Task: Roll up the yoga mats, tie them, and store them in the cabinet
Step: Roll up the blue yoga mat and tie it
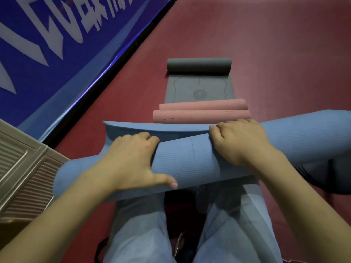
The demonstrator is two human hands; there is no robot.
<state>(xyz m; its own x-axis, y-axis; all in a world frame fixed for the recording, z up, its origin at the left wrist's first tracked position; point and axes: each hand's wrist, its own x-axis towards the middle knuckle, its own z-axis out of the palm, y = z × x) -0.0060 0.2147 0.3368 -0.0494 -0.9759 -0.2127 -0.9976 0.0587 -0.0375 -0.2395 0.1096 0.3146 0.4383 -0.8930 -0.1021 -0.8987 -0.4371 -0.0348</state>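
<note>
The step in hand looks like the rolling of the blue mat [186, 160], near its end. The roll lies across the person's knees [144, 221], tilted, w/ its right end higher in the view. One loose flap [152, 128] of the same mat is not yet wound in; it stands up behind the roll, between the roll and the pink rolls [201, 112].

Left hand [131, 158] grips the roll from above: fingers curled over the far side, thumb stretched along the near side. Right hand [239, 141] is also on top, fingers curled and pressing at the edge where the flap meets the roll. Both hands hold the mat, no free hand.

Next move, in my judgement: wind in the last flap tight and keep the ends even, bc the roll seems a bit skewed. Then one hand must keep the roll closed while the other takes a tie. I see no strap or cord here, so I cannot tell where it is.

The mat has a fine wavy texture, looks soft and springy; it probably opens again if released.

Further on the red floor [284, 54] lies a grey mat [199, 86], only partly rolled. A slatted cabinet door [22, 168] is at the left.
</note>
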